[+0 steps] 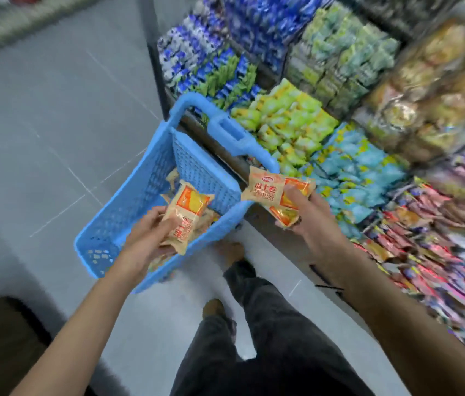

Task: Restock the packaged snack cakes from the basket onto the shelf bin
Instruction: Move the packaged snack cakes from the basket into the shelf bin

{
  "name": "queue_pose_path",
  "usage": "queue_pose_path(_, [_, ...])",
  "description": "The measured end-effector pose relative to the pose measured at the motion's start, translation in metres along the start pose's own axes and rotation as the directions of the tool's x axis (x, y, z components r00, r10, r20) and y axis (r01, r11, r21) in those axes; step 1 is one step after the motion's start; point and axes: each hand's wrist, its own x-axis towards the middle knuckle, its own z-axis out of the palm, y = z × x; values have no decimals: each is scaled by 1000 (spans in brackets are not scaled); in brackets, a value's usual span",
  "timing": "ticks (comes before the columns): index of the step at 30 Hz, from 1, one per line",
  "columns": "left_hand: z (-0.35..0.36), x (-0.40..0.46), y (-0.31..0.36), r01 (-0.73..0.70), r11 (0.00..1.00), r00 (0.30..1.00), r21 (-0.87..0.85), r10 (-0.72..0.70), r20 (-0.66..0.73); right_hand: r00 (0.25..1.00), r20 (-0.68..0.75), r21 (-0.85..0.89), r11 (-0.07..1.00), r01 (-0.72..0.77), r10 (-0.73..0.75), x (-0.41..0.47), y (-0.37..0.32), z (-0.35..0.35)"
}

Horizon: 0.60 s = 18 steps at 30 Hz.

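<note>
Beside shelves, both hands hold snack cakes.

A grey tiled floor is seen, on which a blue plastic basket is stood, tilted, its far rim just beside the shelf. Packaged snack cakes are held within the basket. The shelf bins are filled with yellow-green packets, light blue packets and red-purple packets.

Shop: shelf bins of packaged snacks
</note>
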Motion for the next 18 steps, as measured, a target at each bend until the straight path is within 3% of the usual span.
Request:
queue_pose_path(4, [49, -19, 40, -173, 978, 966, 119, 145, 214, 985, -168, 53, 997, 57, -48, -52, -13, -67])
queue_pose_path(11, [188, -50, 95, -296, 950, 865, 104, 220, 452, 869, -429, -76, 969, 236, -246, -136, -30, -192])
queue_pose_path(18, [331, -105, 87, -435, 886, 768, 161, 272, 580, 747, -605, -81, 954, 289, -277, -198, -7, -310])
